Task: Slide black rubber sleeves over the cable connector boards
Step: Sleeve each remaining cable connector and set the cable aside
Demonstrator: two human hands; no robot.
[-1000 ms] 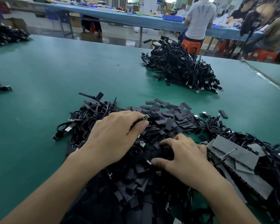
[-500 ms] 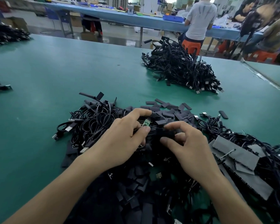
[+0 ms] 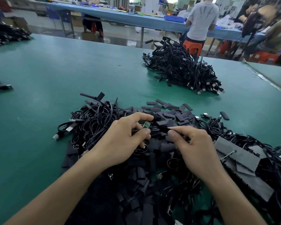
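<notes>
On the bench (image 3: 47,75), at the left of the near heap, lie tangled cables (image 3: 94,120). The left hand (image 3: 120,143) hovers over them, its fingers pinching a cable end so the green board (image 3: 146,124) sticks out bare between thumb and forefinger, as it did a second ago.

The change is on the other side. A second ago the right hand (image 3: 196,151) lay flat in the loose sleeves (image 3: 173,113), groping. Now it is raised, with thumb and forefinger clamped on one sleeve (image 3: 161,128) whose open end points at the board and sits just beside it. I judge the picking is done and the threading is about to start; the board is not yet covered.

Right of the hands, grey toothed sheets (image 3: 237,153) rest on more cables. A far heap (image 3: 182,70) sits at the back right.

The only container is a blue bin (image 3: 174,18) on the far table; I cannot tell what it holds.
</notes>
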